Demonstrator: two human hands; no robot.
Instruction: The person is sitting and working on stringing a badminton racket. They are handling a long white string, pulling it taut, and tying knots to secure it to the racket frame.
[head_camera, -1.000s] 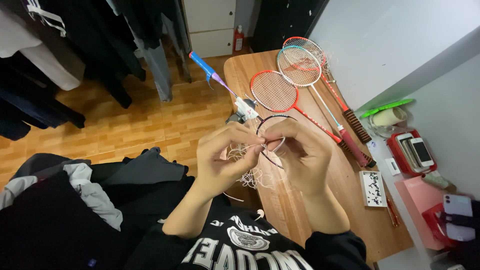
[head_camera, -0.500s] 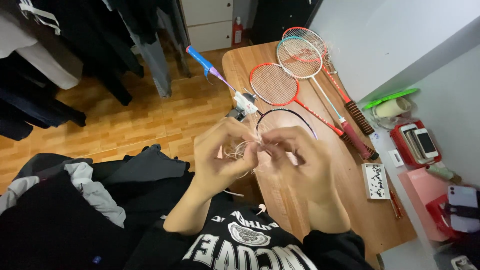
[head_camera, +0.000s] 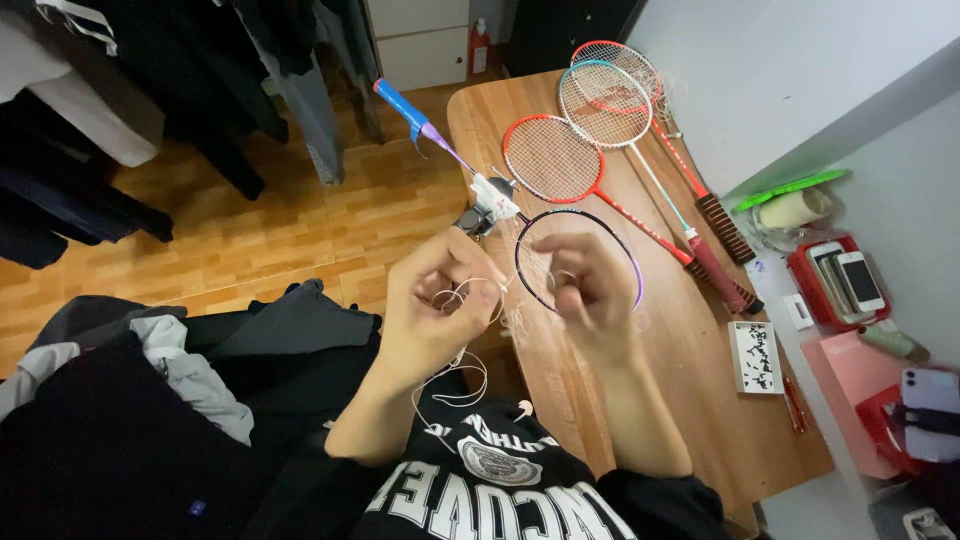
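A badminton racket (head_camera: 520, 226) with a dark and purple frame and a blue grip lies across the near edge of a wooden table (head_camera: 700, 400), its handle sticking out over the floor. My left hand (head_camera: 440, 300) is closed on a loose tangle of thin white racket string (head_camera: 470, 292) just left of the frame. My right hand (head_camera: 585, 290) hovers over the racket head, fingers curled and pinching strands of the same string. A white clamp or tag (head_camera: 492, 196) sits at the racket's throat.
Three more rackets, red (head_camera: 555, 160), teal and white (head_camera: 610, 105) and orange (head_camera: 640, 65), lie farther back on the table. A small printed box (head_camera: 756, 356), a red tray with phones (head_camera: 835, 285) and a pink surface stand at right. Dark clothes hang at left.
My hands have drawn slightly apart; the left moved left with the bunched string, and the racket head now shows more between them. The view shifted a little.
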